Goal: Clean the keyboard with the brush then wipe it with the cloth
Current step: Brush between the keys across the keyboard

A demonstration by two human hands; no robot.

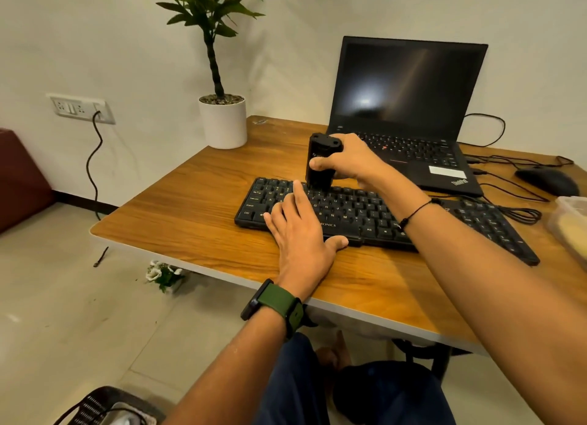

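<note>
Black brush [322, 162] is gripped upright in your right hand [347, 160] near the keyboard [355, 213] back edge. Left hand [301, 230] lies flat and open, holding nothing, pinning it. Lift that and the keyboard could skid toward the laptop [409, 113].

A wooden table [197, 202] with a pale edge is seen. A black keyboard [359, 211] is laid near its front edge. Behind the keyboard an open laptop [409, 106] is placed; to the keyboard's far left a white plant pot [224, 122] is set. A mouse [546, 179], cables [514, 202] and a plastic container [571, 224] are found to its right.
</note>
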